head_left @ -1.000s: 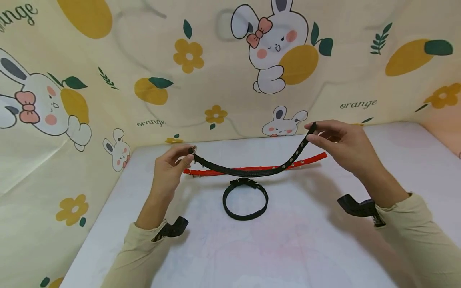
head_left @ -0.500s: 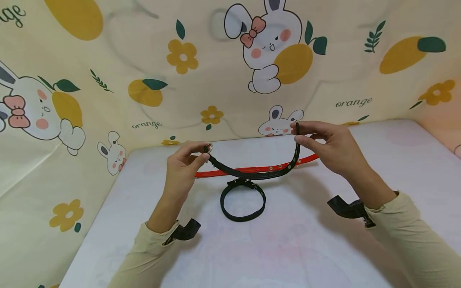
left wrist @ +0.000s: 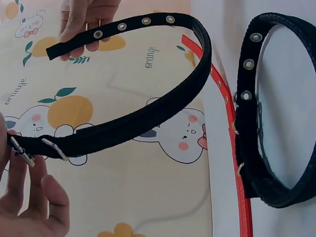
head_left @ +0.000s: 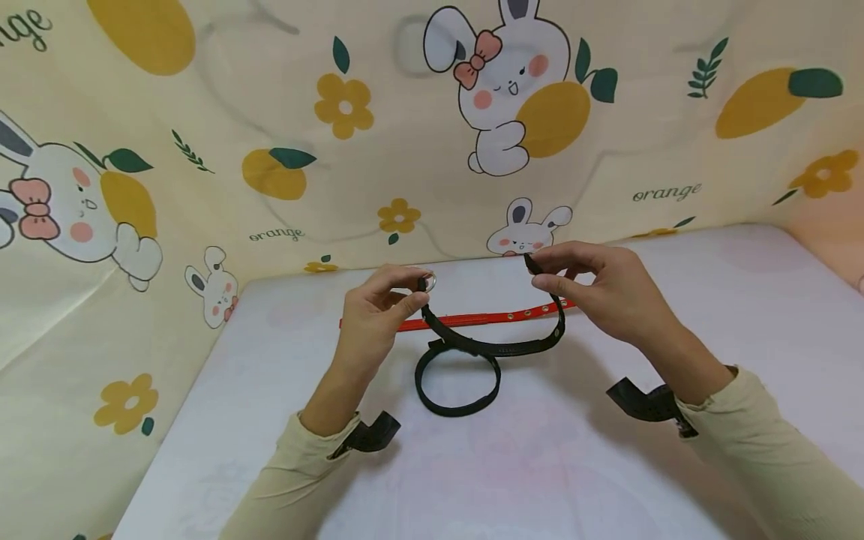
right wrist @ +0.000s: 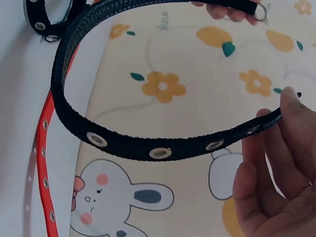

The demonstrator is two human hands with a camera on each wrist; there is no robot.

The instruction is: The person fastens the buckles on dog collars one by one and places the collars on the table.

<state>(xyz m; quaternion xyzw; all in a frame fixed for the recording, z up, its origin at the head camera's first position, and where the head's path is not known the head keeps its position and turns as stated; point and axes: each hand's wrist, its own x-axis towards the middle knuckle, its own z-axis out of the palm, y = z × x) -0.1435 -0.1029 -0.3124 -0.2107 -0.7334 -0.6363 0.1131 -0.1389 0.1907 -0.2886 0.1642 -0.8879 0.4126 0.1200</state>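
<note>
Nearest us a buckled black collar (head_left: pixel 459 386) lies looped on the white tabletop (head_left: pixel 607 465); above it we hold an open black collar (head_left: pixel 499 346) sagging in a curve, our left hand (head_left: pixel 381 315) pinching its buckle end, our right hand (head_left: pixel 601 289) pinching its eyelet tip. Beyond, a red collar (head_left: pixel 486 319) lies flat; behind it hangs a rabbit-print cloth (head_left: pixel 270 112).

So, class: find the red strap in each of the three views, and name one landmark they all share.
Head: red strap lies flat mid-table, behind the hands.
Left wrist: a thin red line right of centre, beside the buckled black collar.
Right wrist: down the left edge.
Shared landmark: the held black collar.
</note>
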